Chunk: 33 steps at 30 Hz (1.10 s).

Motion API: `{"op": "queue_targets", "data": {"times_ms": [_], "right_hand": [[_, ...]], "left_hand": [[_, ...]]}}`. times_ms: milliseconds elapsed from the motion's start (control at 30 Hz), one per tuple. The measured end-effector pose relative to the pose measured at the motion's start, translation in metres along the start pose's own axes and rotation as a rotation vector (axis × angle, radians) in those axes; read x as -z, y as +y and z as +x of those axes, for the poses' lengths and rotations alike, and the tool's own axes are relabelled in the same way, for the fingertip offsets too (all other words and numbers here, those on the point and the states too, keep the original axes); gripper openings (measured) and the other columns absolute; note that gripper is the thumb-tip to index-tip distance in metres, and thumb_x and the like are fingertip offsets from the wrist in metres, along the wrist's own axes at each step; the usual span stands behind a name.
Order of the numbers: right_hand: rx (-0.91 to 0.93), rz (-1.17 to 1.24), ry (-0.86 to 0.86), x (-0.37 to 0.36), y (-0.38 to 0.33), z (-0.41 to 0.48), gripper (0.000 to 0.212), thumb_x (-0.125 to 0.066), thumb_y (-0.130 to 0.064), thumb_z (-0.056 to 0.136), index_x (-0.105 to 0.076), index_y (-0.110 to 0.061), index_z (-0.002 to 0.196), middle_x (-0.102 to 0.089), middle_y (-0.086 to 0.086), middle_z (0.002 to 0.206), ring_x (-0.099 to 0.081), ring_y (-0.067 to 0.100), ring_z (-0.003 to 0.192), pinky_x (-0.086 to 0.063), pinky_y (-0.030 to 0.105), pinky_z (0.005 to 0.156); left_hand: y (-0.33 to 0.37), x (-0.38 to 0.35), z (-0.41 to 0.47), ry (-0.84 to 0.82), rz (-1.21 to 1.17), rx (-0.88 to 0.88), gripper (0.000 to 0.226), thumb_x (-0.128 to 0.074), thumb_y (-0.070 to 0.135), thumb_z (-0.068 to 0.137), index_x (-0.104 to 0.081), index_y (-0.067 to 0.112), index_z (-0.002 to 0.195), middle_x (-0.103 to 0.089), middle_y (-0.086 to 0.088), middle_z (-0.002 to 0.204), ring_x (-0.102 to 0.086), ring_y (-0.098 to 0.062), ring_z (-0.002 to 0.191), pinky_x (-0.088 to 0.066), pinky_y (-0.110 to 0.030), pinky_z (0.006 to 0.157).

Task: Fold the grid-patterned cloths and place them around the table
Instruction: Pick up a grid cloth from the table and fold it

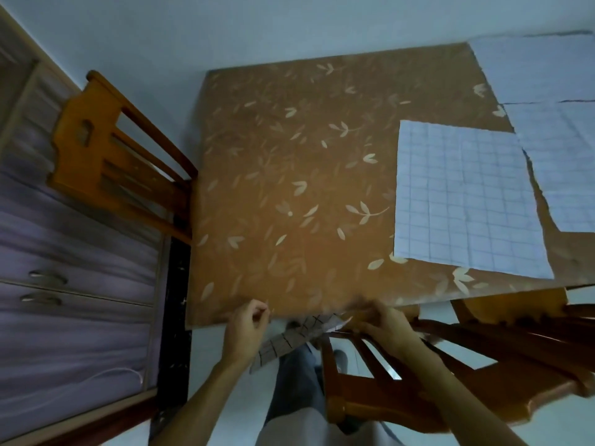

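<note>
Three pale grid-patterned cloths lie flat on the right side of the brown leaf-print desk (pixel 289 188): one square (pixel 467 201) near the front edge and two more (pixel 566 165) toward the far right corner. Both hands, left (pixel 246 329) and right (pixel 383 326), have their grip clamped on another grid cloth (pixel 299 336), hanging just below the near edge. I judge the job roughly midway, this cloth still to be folded and placed.

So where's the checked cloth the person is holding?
In the head view, the grid-patterned cloth hangs just off the near edge of the table, held between the left hand and right hand, beside the wooden chair.
</note>
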State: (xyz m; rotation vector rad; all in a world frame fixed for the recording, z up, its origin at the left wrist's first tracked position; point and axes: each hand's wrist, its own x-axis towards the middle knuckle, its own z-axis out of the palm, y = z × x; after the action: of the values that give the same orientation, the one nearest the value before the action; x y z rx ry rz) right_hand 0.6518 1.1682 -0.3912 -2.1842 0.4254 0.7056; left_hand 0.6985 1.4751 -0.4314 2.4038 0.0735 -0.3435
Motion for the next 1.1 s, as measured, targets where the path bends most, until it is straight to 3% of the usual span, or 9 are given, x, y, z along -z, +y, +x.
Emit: {"op": "queue_targets", "data": {"times_ms": [167, 267, 367, 467, 567, 767, 933, 1033, 1100], "right_hand": [[0.180, -0.156, -0.146, -0.020, -0.035, -0.003, 0.028, -0.067, -0.018, 0.091, -0.061, -0.016, 0.119, -0.074, 0.004, 0.105, -0.070, 0.018, 0.093, -0.058, 0.032, 0.084], [0.242, -0.254, -0.226, -0.038, -0.047, 0.002, 0.019, -0.065, -0.018, 0.093, -0.063, -0.019, 0.112, -0.069, -0.006, 0.098, -0.066, 0.011, 0.087, -0.057, 0.028, 0.080], [0.295, -0.342, -0.279, -0.056, -0.058, 0.005, 0.021, -0.066, -0.023, 0.092, -0.064, -0.023, 0.114, -0.068, -0.006, 0.105, -0.063, 0.007, 0.090, -0.056, 0.027, 0.085], [0.295, -0.361, -0.324, -0.076, -0.071, 0.001, 0.031, -0.066, -0.024, 0.093, -0.062, -0.023, 0.123, -0.067, -0.003, 0.117, -0.062, 0.008, 0.099, -0.053, 0.025, 0.091], [0.280, -0.379, -0.368, -0.096, -0.086, -0.006, 0.034, -0.064, -0.023, 0.094, -0.059, -0.021, 0.128, -0.066, -0.001, 0.122, -0.063, 0.013, 0.108, -0.052, 0.030, 0.098], [0.258, -0.398, -0.346, -0.147, -0.112, -0.035, 0.035, -0.064, -0.024, 0.094, -0.061, -0.019, 0.128, -0.068, 0.001, 0.122, -0.064, 0.016, 0.108, -0.053, 0.030, 0.096], [0.139, -0.361, -0.340, -0.230, -0.107, -0.066, 0.033, -0.061, -0.021, 0.094, -0.061, -0.021, 0.127, -0.068, -0.001, 0.123, -0.065, 0.013, 0.109, -0.047, 0.017, 0.084], [0.010, -0.290, -0.356, -0.280, -0.092, -0.078, 0.034, -0.060, -0.020, 0.093, -0.060, -0.019, 0.127, -0.066, 0.002, 0.123, -0.064, 0.019, 0.112, -0.051, 0.031, 0.096], [-0.065, -0.253, -0.324, -0.307, -0.078, -0.082, 0.034, -0.061, -0.021, 0.091, -0.061, -0.019, 0.125, -0.067, 0.003, 0.121, -0.064, 0.022, 0.110, -0.051, 0.034, 0.097]], "left_hand": [[-0.009, -0.010, -0.034, -0.075, 0.018, -0.018, 0.009, -0.068, 0.015, 0.091, -0.069, 0.018, 0.099, -0.070, 0.006, 0.092, -0.065, -0.011, 0.085, -0.050, -0.019, 0.072], [-0.020, -0.005, -0.050, -0.084, 0.008, -0.008, 0.014, -0.069, 0.012, 0.089, -0.070, 0.018, 0.100, -0.071, 0.007, 0.094, -0.066, -0.010, 0.084, -0.051, -0.018, 0.072], [-0.033, 0.004, -0.062, -0.081, -0.001, 0.019, 0.016, -0.068, 0.010, 0.088, -0.069, 0.017, 0.102, -0.070, 0.006, 0.096, -0.066, -0.010, 0.087, -0.045, -0.010, 0.073], [-0.047, 0.013, -0.073, -0.061, -0.016, 0.019, 0.017, -0.066, 0.010, 0.089, -0.068, 0.016, 0.104, -0.070, 0.005, 0.097, -0.066, -0.011, 0.089, -0.052, -0.018, 0.077], [-0.064, 0.022, -0.083, -0.075, -0.030, 0.017, 0.014, -0.063, 0.015, 0.093, -0.067, 0.017, 0.106, -0.069, 0.005, 0.099, -0.066, -0.011, 0.090, -0.056, -0.029, 0.080], [-0.112, 0.043, -0.109, -0.096, -0.060, 0.052, 0.015, -0.064, 0.013, 0.094, -0.068, 0.019, 0.108, -0.070, 0.007, 0.100, -0.066, -0.006, 0.092, -0.049, -0.011, 0.077], [-0.164, 0.054, -0.135, -0.134, -0.094, 0.044, 0.014, -0.063, 0.013, 0.095, -0.067, 0.018, 0.107, -0.071, 0.007, 0.101, -0.067, -0.008, 0.092, -0.051, -0.013, 0.079], [-0.200, 0.045, -0.148, -0.150, -0.099, 0.027, 0.012, -0.063, 0.014, 0.094, -0.068, 0.016, 0.106, -0.073, 0.004, 0.100, -0.068, -0.011, 0.091, -0.056, -0.020, 0.080], [-0.223, 0.034, -0.156, -0.175, -0.091, 0.036, 0.012, -0.063, 0.015, 0.094, -0.068, 0.015, 0.106, -0.074, 0.003, 0.101, -0.069, -0.011, 0.091, -0.054, -0.018, 0.080]]}}
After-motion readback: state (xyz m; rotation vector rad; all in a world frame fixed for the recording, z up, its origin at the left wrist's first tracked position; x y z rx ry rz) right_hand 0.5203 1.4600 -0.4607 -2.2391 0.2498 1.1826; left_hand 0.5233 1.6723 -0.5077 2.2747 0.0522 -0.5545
